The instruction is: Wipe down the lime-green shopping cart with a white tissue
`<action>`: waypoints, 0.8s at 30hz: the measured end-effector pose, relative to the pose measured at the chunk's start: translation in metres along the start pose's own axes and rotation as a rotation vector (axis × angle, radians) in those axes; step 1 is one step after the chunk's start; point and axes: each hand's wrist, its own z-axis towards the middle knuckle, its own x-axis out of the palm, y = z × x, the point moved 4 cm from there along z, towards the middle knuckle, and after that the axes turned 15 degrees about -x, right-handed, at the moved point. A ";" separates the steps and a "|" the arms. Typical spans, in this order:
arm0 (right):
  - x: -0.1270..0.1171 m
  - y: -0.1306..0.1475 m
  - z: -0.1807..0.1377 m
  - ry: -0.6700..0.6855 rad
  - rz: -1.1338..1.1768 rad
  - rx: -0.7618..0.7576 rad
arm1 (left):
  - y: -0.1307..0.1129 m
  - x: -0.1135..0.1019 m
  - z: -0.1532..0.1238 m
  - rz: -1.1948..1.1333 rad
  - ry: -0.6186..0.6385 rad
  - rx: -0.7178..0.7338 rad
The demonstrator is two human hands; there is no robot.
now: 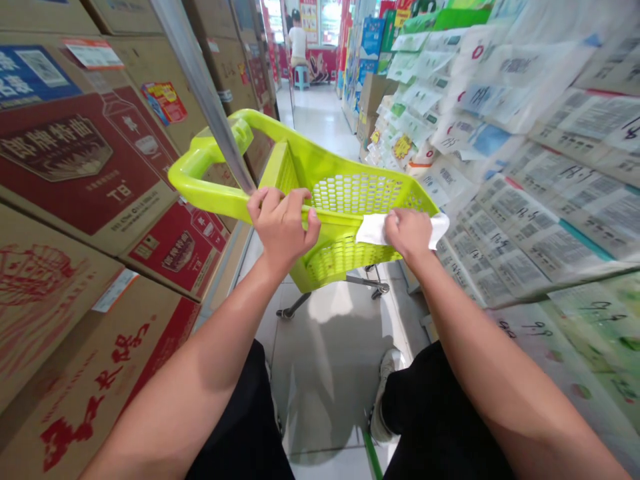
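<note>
Bare forearms (215, 347) reached to a green cart (300, 150) standing just ahead; the left hand (284, 223), fingers curled over its near rim (340, 219), seemingly steadied it; the right hand (410, 233), fingers bunched tightly on a white cloth (370, 230), pressed that against the rim. Cartons (65, 127) at left read "郎牌特曲"; packs (587, 317) at near right bore handwritten "9.9".

One head-worn view faces forward and down, the green cart (330, 163) close, the aisle floor (323, 110) farther ahead
</note>
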 end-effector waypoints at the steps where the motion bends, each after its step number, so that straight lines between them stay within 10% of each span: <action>1: -0.002 0.020 0.004 -0.017 0.039 -0.051 | -0.002 0.000 -0.001 0.011 -0.001 0.011; 5: -0.016 0.100 0.018 -0.081 0.202 -0.283 | -0.004 -0.001 -0.002 0.023 0.002 0.038; 9: -0.022 0.122 0.022 -0.049 0.237 -0.367 | 0.001 -0.005 0.002 0.004 0.040 0.040; 19: -0.008 0.000 0.001 0.065 -0.039 -0.076 | 0.024 -0.010 0.012 -0.045 0.061 -0.009; 24: -0.002 -0.013 -0.002 0.149 -0.031 -0.024 | 0.017 -0.009 0.009 -0.009 0.030 0.023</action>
